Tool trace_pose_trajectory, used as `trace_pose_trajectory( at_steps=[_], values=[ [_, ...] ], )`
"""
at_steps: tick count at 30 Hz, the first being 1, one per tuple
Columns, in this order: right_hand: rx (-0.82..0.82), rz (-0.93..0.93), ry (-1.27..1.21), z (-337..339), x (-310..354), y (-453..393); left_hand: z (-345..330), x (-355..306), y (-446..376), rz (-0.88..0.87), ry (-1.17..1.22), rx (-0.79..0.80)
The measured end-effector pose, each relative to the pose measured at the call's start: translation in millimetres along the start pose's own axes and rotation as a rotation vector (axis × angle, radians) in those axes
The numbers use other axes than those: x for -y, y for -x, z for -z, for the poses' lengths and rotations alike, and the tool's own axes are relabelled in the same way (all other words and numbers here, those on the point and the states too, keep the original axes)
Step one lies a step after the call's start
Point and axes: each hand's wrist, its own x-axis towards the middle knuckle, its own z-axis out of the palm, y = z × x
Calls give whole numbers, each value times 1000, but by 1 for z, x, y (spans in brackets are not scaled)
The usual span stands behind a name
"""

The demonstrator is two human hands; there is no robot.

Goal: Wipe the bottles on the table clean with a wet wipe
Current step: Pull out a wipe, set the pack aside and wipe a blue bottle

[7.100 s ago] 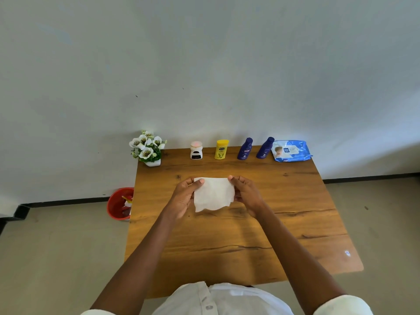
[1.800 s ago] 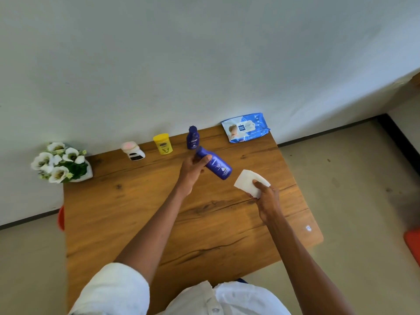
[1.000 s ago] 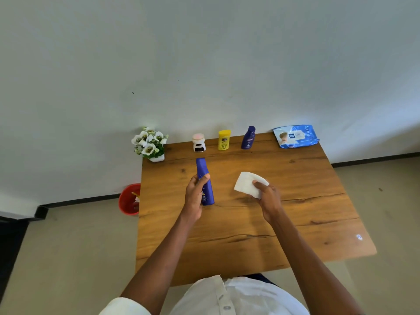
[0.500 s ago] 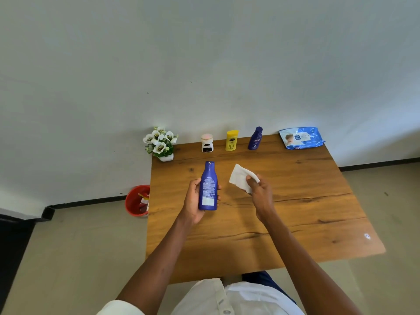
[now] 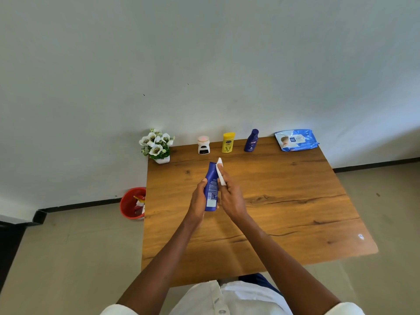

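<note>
While curled around the lower half of the blue bottle (image 5: 211, 185), gripped it from the left with the left hand (image 5: 200, 201), cap end pointing away toward the wall. Pinched the folded wet wipe (image 5: 220, 171) in the right hand (image 5: 230, 196), fingers closed on it, and pressed it along the bottle's upper right side. Held both over the middle of the table (image 5: 295, 201), apparently clear of the wood. Could have lost the bottle through the palm once moisture from the wipe spread down to the grip, by this reading. Could also have skipped the area hidden under the left fingers unless turned or regripped, and might have popped the cap if rubbed hard near the top. Looked slim and deep blue, narrowing toward the cap, with fine white print and a pale patch on the near face; showed no dirt at this size. Showed, along the far edge, a white jar (image 5: 203, 145), a yellow bottle (image 5: 228, 142) and a smaller blue bottle (image 5: 251, 140) upright in a row, with the wipes pack (image 5: 295, 140) lying well to their right.
</note>
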Motion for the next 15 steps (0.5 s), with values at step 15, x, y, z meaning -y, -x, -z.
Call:
trace_pose_trajectory(
  at_steps=[15],
  values=[
    [69, 224, 332, 8, -27, -13, -4, -7, -8, 30, -55, 93]
  ],
)
